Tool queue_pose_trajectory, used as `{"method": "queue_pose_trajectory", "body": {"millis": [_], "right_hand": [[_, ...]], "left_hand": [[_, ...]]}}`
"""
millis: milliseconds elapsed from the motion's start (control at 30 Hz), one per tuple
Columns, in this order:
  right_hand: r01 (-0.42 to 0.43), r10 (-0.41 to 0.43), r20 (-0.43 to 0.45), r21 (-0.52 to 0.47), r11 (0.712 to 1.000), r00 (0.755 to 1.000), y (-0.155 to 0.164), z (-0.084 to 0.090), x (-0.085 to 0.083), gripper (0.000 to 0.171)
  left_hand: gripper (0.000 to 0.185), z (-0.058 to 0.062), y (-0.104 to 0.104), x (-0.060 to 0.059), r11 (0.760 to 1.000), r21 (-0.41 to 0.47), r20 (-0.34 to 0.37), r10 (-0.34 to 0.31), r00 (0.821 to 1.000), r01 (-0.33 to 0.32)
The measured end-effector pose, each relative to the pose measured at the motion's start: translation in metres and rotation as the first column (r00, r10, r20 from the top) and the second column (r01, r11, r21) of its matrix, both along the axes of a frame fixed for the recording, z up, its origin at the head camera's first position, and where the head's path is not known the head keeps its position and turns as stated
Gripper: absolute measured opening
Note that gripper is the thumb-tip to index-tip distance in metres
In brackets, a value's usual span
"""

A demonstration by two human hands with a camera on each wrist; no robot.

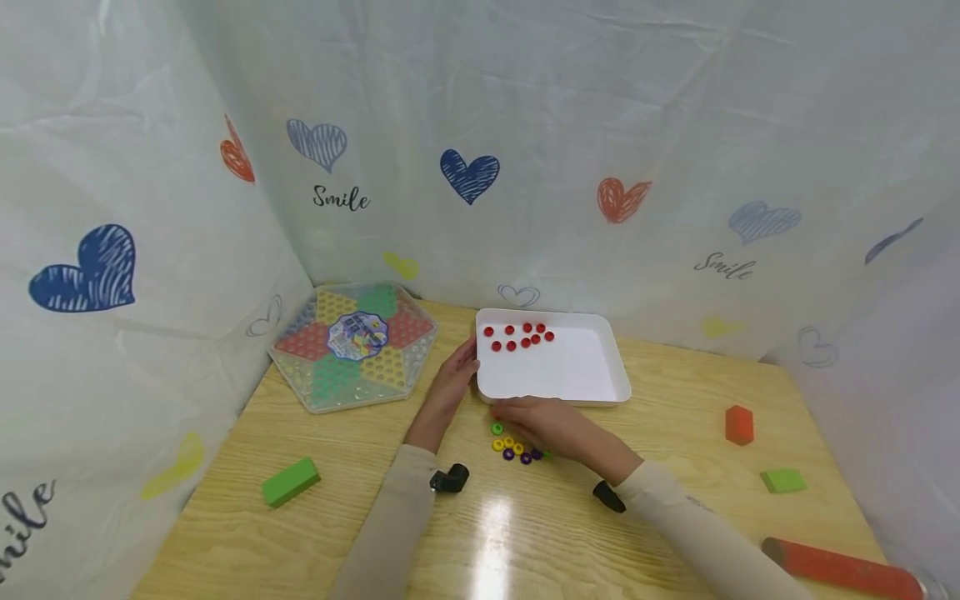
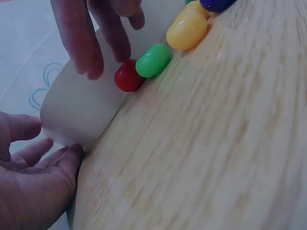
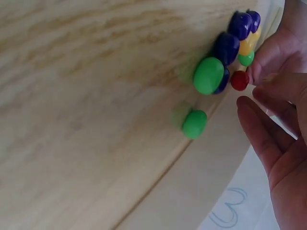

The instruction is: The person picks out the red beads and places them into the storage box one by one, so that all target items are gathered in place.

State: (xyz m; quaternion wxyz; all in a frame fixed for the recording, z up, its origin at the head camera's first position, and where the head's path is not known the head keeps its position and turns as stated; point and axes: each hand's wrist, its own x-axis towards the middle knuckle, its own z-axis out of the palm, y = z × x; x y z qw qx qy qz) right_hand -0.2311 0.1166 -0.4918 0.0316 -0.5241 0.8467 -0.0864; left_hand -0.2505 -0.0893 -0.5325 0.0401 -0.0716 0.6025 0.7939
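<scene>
Fingers (image 2: 91,52) of the right hand (image 1: 543,425) hang loose over a red piece (image 2: 127,76); left hand (image 1: 450,385), relaxed, touches the white tray (image 1: 592,367).

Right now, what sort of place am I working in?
Probably a makeshift tabletop booth: a wooden table walled by heart-printed sheets, with a hexagonal game board and a white tray of red pieces.

Ten red pieces (image 1: 517,336), two green blocks (image 1: 290,482)

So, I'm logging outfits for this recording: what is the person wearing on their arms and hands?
Both arms wear long beige sleeves, left sleeve, right sleeve. A small black device sits at each wrist, left and right. The hands are bare.
</scene>
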Motion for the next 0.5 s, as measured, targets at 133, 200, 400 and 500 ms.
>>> {"method": "queue_pose_trajectory", "body": {"millis": [133,200,400,500], "right_hand": [[-0.033,0.033,-0.062,0.003,0.999,0.998,-0.002,-0.005,0.000,0.033],[-0.042,0.041,-0.065,-0.014,0.999,0.997,-0.003,-0.007,0.000,0.031],[-0.038,0.040,0.014,-0.069,0.997,0.999,-0.004,-0.012,-0.002,0.023],[-0.046,0.053,0.059,-0.105,0.993,0.997,-0.003,-0.014,-0.003,0.019]], "left_hand": [[0.051,-0.002,0.000,-0.001,1.000,-0.001,0.002,-0.003,1.000,0.003],[0.051,-0.002,0.000,-0.002,1.000,-0.001,-0.002,-0.006,1.000,0.006],[0.051,-0.001,0.000,-0.003,1.000,-0.014,0.018,-0.004,1.000,0.004],[0.051,0.000,0.000,-0.003,1.000,-0.020,0.028,-0.001,1.000,0.001]]}}
